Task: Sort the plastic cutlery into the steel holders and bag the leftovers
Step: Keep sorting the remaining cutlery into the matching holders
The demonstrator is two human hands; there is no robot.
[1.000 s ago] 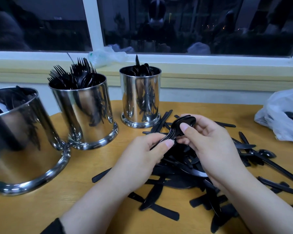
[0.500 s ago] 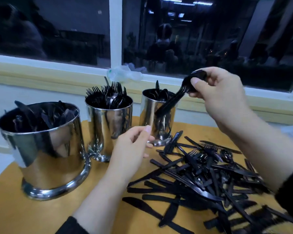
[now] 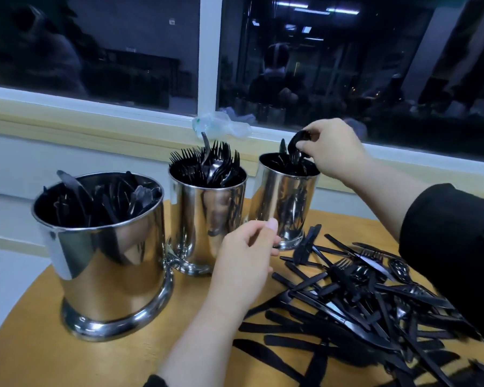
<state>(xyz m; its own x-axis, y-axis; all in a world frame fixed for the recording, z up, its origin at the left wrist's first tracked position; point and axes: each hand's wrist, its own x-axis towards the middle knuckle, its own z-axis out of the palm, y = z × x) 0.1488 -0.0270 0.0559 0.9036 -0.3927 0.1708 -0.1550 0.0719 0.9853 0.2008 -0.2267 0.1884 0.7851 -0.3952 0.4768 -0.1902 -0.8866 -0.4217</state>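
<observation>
Three steel holders stand in a row on the round wooden table (image 3: 25, 325), and everything here can be placed from the middle one, the fork holder (image 3: 207, 216), bristling with upright tines. To its left stands the widest holder, the knife holder (image 3: 101, 247), packed with dark blades and handles. Just in front of the fork holder, a little to its right, the left hand (image 3: 246, 263) hovers with fingers loosely curled and apart, gripping nothing; half a second ago it hung in much the same spot, so it has been waiting, not working. To the right of the fork holder stands the spoon holder (image 3: 285, 202). The change is here: the right hand (image 3: 333, 152), which a second ago held a black spoon (image 3: 298, 143) low over the pile, has carried it up and across, and now pinches the bowl end between thumb and fingertips with the handle already down inside the rim. It looks like only the letting go remains. Farther right and nearer the person than the fork holder, the heap of loose cutlery (image 3: 361, 303) spreads over the table, forks, knives and spoons mixed. Judging by its size, sorting is far from finished and bagging has not begun.
</observation>
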